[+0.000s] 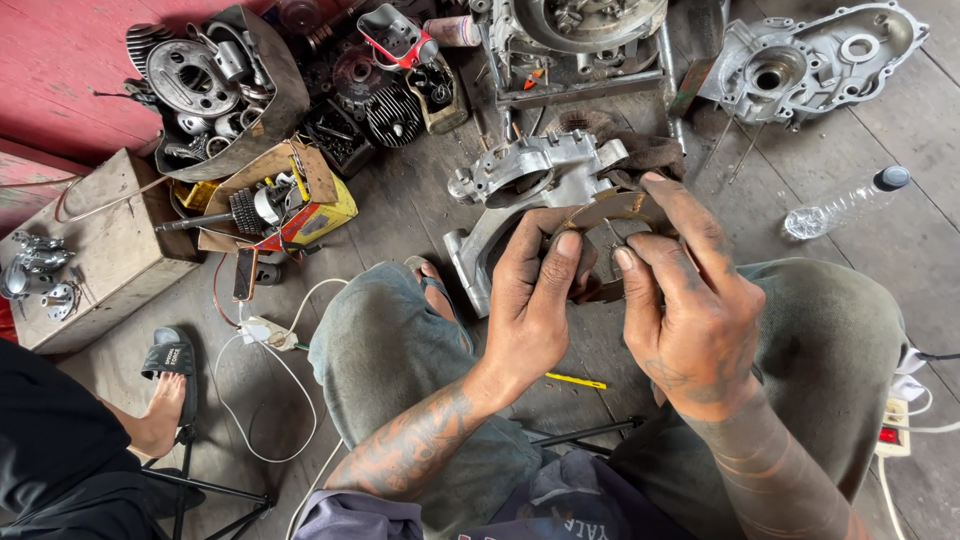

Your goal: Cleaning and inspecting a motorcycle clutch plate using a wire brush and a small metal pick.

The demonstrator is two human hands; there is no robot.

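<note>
My left hand (535,295) and my right hand (690,300) both grip a thin, rusty-brown ring-shaped metal plate (612,206), held up in front of me over my knees. Left thumb and fingers pinch its left side; right index finger and thumb hold its right side and rim. Just beyond the plate, on the wooden floor, lies a silver cast-aluminium engine casing (530,175). Part of the plate is hidden behind my fingers.
Another engine cover (810,60) lies far right, a clear plastic bottle (845,205) beside it. A tub of engine parts (215,85), a finned cylinder (392,112), a yellow box (305,215) and a wooden block (100,250) sit left. Another person's sandalled foot (165,395) is lower left. A yellow pencil (575,381) lies between my knees.
</note>
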